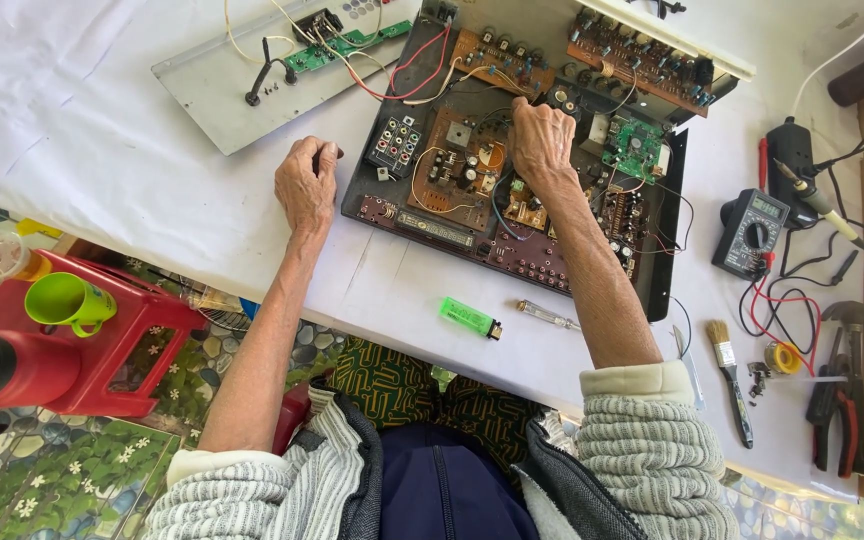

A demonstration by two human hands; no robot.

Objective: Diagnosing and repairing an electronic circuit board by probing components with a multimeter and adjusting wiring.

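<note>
An opened electronic chassis [652,270] with several brown and green circuit boards lies on a white-covered table [72,130]. My right hand [540,140] rests inside it, fingers curled down among the parts of a brown board [452,165]; whether it grips anything is hidden. My left hand [306,183] lies on the table just left of the chassis, fingers closed around a small dark object [337,152]. A detached metal panel [222,85] with a green board and wires sits beyond my left hand.
A green lighter [469,317] and a small screwdriver [548,316] lie near the table's front edge. At right are a multimeter [750,232], soldering iron [817,200], brush [729,375] and pliers [842,410]. A red stool with a green cup [67,300] stands at left.
</note>
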